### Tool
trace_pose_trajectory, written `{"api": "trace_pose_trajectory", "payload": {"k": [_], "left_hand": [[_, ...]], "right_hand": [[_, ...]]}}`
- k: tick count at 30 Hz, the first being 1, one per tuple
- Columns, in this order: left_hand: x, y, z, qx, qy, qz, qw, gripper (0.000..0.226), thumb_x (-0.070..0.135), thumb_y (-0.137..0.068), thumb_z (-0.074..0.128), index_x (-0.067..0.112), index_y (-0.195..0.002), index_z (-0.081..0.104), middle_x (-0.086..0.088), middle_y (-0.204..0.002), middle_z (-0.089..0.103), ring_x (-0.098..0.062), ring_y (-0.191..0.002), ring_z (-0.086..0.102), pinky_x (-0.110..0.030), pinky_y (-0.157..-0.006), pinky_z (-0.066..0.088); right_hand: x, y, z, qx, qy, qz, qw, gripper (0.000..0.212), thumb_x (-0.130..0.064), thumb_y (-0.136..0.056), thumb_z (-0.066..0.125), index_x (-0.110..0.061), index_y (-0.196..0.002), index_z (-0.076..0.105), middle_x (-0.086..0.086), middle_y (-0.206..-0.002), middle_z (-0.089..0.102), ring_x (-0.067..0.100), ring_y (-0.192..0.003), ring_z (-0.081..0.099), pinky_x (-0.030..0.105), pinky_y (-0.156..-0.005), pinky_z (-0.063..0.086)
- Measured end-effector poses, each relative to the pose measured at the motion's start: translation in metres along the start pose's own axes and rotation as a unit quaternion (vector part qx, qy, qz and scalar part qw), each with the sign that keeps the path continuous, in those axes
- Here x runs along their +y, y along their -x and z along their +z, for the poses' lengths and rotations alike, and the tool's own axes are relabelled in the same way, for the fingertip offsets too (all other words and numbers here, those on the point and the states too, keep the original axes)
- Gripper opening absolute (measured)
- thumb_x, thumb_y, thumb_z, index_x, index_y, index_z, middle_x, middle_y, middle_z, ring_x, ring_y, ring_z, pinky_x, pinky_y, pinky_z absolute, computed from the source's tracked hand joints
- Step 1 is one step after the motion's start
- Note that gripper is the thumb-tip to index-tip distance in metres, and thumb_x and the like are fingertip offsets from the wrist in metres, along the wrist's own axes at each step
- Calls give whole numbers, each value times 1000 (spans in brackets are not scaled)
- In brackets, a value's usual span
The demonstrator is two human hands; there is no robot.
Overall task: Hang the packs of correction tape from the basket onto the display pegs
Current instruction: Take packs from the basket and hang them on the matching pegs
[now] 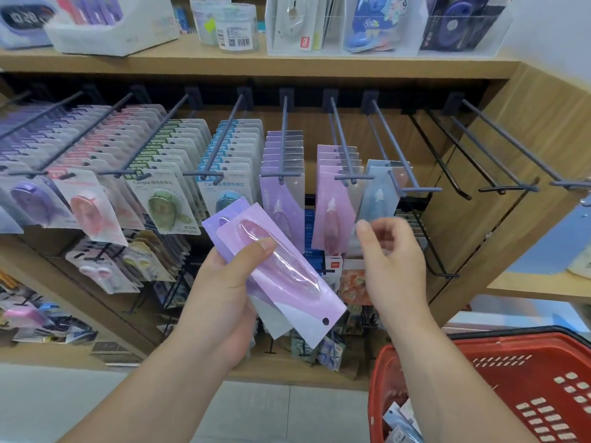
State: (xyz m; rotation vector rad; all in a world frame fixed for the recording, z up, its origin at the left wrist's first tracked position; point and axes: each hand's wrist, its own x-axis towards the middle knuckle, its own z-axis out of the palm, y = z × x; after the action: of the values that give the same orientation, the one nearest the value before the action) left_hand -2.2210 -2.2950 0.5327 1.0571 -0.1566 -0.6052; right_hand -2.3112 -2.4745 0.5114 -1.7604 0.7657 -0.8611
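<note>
Left grip: we saw the left grip closed around a small fan of packs. The thumb pressed on the blister of the pink pack on top, with a purple pack behind it and a pale pack under it.
Right grip: the right grip hovered to the right of the left grip, fingers loosely curled and blurred. We could see nothing held in it.
Nearest stock: just above the right grip hung a lone blue pack, its lower edge close to the fingertips. Up and left of that grip hung the pink row, and above the left grip the purple row.
Done, as we judged: several pegs were loaded, those far left of the left grip thickly, so the job looked well under way.
Left, as we judged: the three packs in the left grip were not yet hung, and the pink one's hang hole pointed down toward us, away from the pegs. More packs lay in the red basket below the right grip, and bare pegs stood up and right of it.
Hard to tell: whether the right grip touched the blue pack; how many packs the basket held, since the frame cut it off; and the print on the held packs.
</note>
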Motion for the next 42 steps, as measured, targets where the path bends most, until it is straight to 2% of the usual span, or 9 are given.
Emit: {"api": "trace_pose_trajectory", "payload": {"k": [3,6,10,15,19,23,29,38,42], "left_hand": [[-2,-1,7,15,32,20,999,43,14,-73,83,21,-113,68,-2,-93,77,-18,-84,76,-31,-68,62],[-3,-2,12,26,41,39,998,39,22,-75,72,23,-113,67,0,-92,76,-17,-84,75,-31,-67,62],[-3,-2,13,1,5,30,1000,50,20,-81,77,18,-130,66,-4,-109,77,-19,-98,76,-30,-74,62],[-7,-1,10,-13,-48,-24,998,56,16,-85,79,10,-137,62,-11,-117,77,-22,-99,75,-32,-78,61],[-9,2,7,24,-42,-46,998,32,13,-104,57,16,-135,64,-16,-116,78,-32,-104,75,-48,-93,58],[-7,3,10,37,2,19,999,33,13,-104,56,19,-136,63,-4,-124,75,-24,-113,71,-41,-96,54],[-6,-6,19,66,114,40,990,42,14,-100,59,31,-139,59,-3,-132,73,-21,-115,73,-46,-99,55],[-17,5,-7,96,40,-50,993,46,26,-76,75,19,-121,67,-8,-117,78,-23,-98,75,-37,-87,55],[-2,-2,-29,141,-208,96,963,18,20,-90,80,17,-104,68,2,-94,79,-9,-84,73,-27,-76,52]], "right_hand": [[0,25,-9,-184,-72,44,979,31,-55,-77,71,-26,-85,70,-10,-81,69,7,-73,61,28,-69,46],[4,38,-15,-302,-87,81,946,31,-41,-72,84,-25,-99,78,9,-101,77,33,-95,70,49,-88,58],[5,39,-18,-226,-173,116,952,20,-5,-91,70,-14,-108,76,4,-101,79,16,-80,67,23,-70,54],[11,28,-27,-82,-371,171,909,12,-15,-93,58,-11,-101,65,9,-99,74,22,-82,65,42,-74,50],[5,16,-43,9,-434,175,884,21,-17,-103,51,-17,-88,65,-4,-73,68,9,-66,66,25,-59,56],[4,20,-44,-50,-367,199,907,18,-17,-100,55,-15,-90,69,-1,-69,67,9,-61,64,24,-54,55],[-1,45,-4,-184,-299,211,912,14,-16,-102,55,-4,-106,61,19,-90,71,21,-78,66,35,-70,55],[3,32,10,-109,-193,80,972,15,-15,-102,59,-9,-90,52,7,-74,54,18,-70,47,37,-68,41],[4,19,-9,-210,-43,-26,976,25,-13,-103,58,-14,-82,45,-10,-63,48,9,-61,42,26,-60,35]]}}
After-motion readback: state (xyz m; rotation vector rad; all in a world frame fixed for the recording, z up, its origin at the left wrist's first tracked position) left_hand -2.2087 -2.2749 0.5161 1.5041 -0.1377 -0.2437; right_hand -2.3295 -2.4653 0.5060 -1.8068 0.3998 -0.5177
